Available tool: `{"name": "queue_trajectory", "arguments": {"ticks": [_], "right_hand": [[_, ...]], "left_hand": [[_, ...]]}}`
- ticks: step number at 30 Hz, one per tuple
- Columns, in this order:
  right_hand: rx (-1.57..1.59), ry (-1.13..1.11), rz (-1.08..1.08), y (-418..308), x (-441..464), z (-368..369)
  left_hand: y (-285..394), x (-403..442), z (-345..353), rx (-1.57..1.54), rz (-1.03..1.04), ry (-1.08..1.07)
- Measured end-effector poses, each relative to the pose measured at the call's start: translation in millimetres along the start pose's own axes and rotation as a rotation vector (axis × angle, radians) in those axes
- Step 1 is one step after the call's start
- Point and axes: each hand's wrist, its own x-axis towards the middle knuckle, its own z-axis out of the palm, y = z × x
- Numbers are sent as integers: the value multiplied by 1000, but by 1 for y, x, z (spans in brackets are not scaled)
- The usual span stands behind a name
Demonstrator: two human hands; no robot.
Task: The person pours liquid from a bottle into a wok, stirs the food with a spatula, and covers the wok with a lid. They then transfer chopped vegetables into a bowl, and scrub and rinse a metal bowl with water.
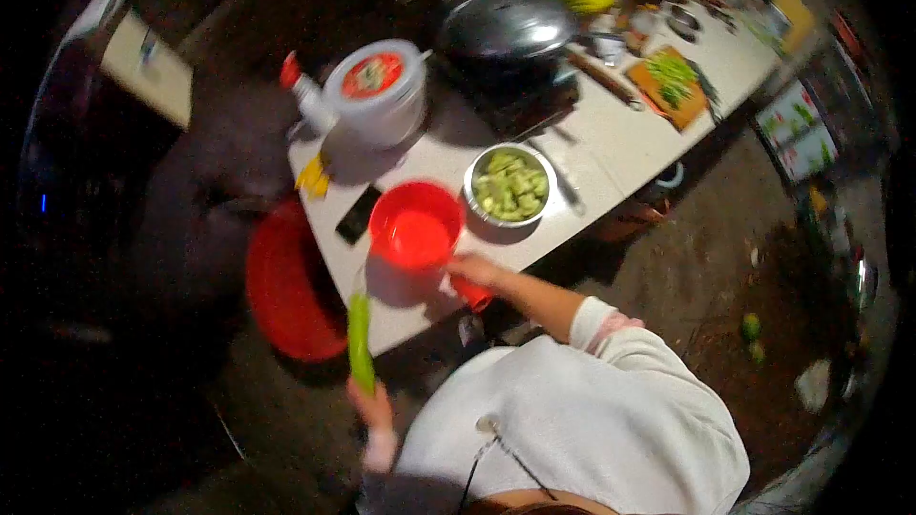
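Note:
My right hand [474, 271] is closed around the handle of a red plastic dipper [416, 193]. The dipper's round bowl is over the near left part of the white table, and the handle end pokes out below my fingers. In my left hand [370, 408], off the table's near left corner, is a long bright-green thing [360, 339] held upright with a pale tip; blur hides its exact kind. Right of the dipper stands a metal bowl [471, 193] of chopped pale-green vegetable pieces [513, 187]. A dark phone [359, 216] lies left of the dipper.
A lidded white bucket [382, 110] and a spray bottle [310, 105] stand at the table's left end. Behind the bowl sits a lidded wok [510, 29]. Farther right, a cutting board [689, 113] carries cut greens. A red tub [286, 291] is beside the table, below its left edge.

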Motion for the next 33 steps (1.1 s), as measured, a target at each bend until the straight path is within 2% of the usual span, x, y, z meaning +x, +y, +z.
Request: {"name": "queue_trajectory", "arguments": {"ticks": [1, 2, 3, 4, 5, 6, 7, 9, 11, 12, 13, 14, 15, 16, 17, 18, 19, 20, 21, 22, 23, 24, 25, 27, 29, 30, 31, 32, 33], "right_hand": [[-127, 9, -124, 29, 24, 2], [-263, 38, -103, 44, 38, 5], [-401, 65, -79, 58, 51, 9], [-536, 89, -52, 73, 64, 13], [-590, 121, 16, 39, 29, 30], [-290, 82, -96, 43, 23, 38], [-277, 114, -116, 33, 8, 33], [-286, 18, -22, 13, -24, 19], [-328, 117, -135, 49, -15, -23], [-510, 374, -525, 36, -37, -42], [-215, 392, -243, 41, -87, -72], [-47, 407, -377, 28, -144, -98], [-97, 529, -489, 51, -168, -136], [141, 620, -515, 61, -214, -161], [93, 820, -512, 62, -273, -185], [253, 920, -372, 66, -339, -201], [187, 1050, -577, 110, -371, -234], [149, 1259, -537, 128, -425, -246], [117, 1462, -610, 160, -467, -263], [-6, 1694, -420, 166, -518, -263], [-400, 1900, -441, 168, -564, -262], [-228, 1972, -393, 156, -604, -249], [-244, 1979, -372, 154, -630, -250], [-645, 1955, -303, 161, -673, -255], [-812, 1775, -139, 157, -694, -272], [-877, 1689, -65, 160, -699, -287], [-934, 1607, 3, 163, -702, -305], [-857, 1595, 57, 165, -703, -323], [-808, 1612, 0, 178, -703, -348]], "left_hand": [[-28, -5, -12, 95, -47, 16], [-24, -11, -30, 78, 50, -1], [-50, -14, -26, 6, 13, 141], [-25, -12, -29, -78, 11, 115], [6, -9, -39, -157, 5, 90], [26, -4, -36, -162, 44, 65], [49, 2, -28, -186, 73, 48], [97, 8, -9, -218, 144, 15], [150, 6, 19, -109, 406, -148], [174, 5, 39, -99, 625, -169], [205, 0, 57, -121, 659, -183], [251, -15, 70, -150, 757, -375], [282, -33, 84, -177, 847, -569], [295, -45, 112, -150, 962, -566], [326, -70, 132, -170, 950, -617], [347, -91, 154, -176, 1069, -655], [365, -109, 180, -185, 1192, -683], [389, -133, 205, -179, 1092, -825], [424, -162, 220, -121, 1155, -859], [449, -185, 241, -104, 1235, -896], [473, -205, 264, -84, 1313, -935], [499, -226, 282, 4, 1363, -1004], [526, -248, 298, 82, 1403, -1075], [575, -289, 326, 190, 1609, -1094], [608, -323, 356, 232, 1695, -1155], [620, -336, 374, 211, 1672, -1159], [631, -347, 395, 181, 1718, -1234], [644, -355, 414, 154, 1770, -1307], [659, -363, 432, 146, 1767, -1308]]}}
